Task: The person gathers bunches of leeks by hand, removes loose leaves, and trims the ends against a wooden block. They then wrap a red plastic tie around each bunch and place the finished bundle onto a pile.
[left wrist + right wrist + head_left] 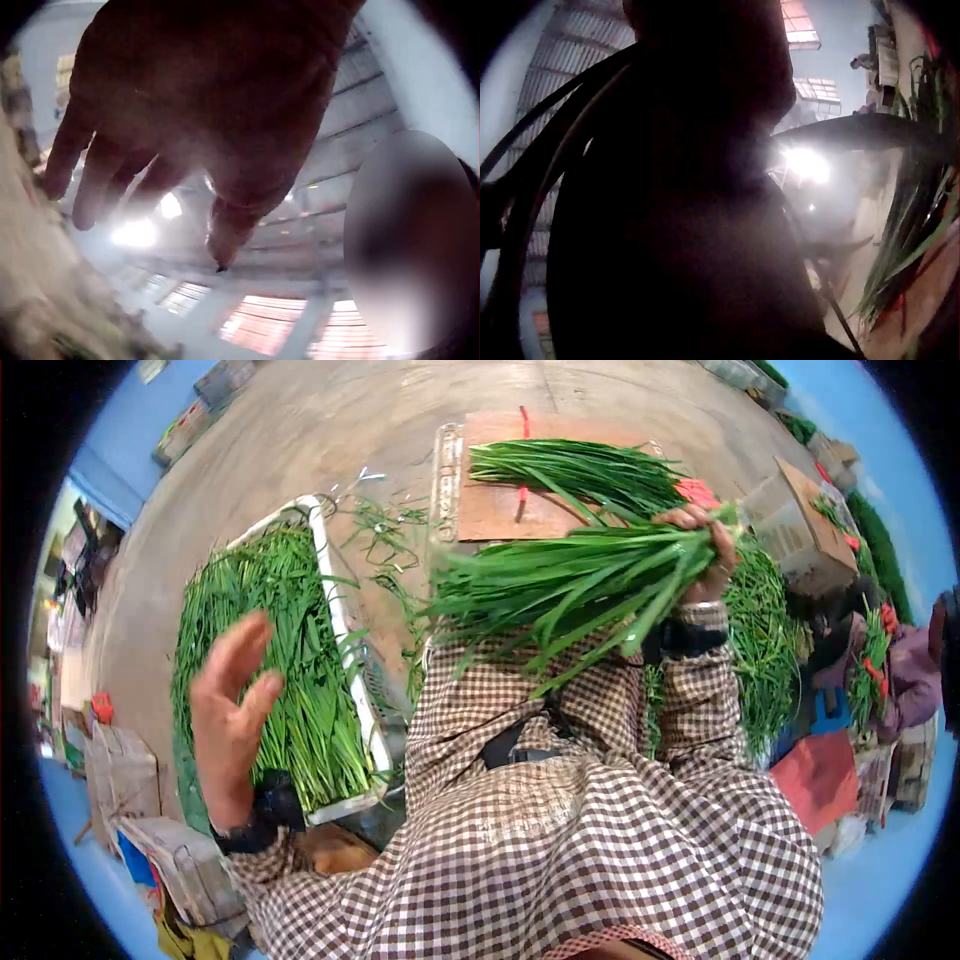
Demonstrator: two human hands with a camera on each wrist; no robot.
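Note:
In the head view my right hand grips a bunch of garlic chives by its pale stem end. The long flat leaves fan out to the left above my lap. My left hand is raised beside a white crate of loose chives, fingers extended and thumb apart, with nothing in it. The left wrist view shows that same hand dark against the roof, its fingers spread. A second bunch of chives lies on a brown board, across a red tie. The right wrist view is mostly dark silhouette.
Loose chives are heaped right of my lap. Stray leaves litter the floor between crate and board. Beyond the heap stand a cardboard box and a red sheet. At lower left is a pale container.

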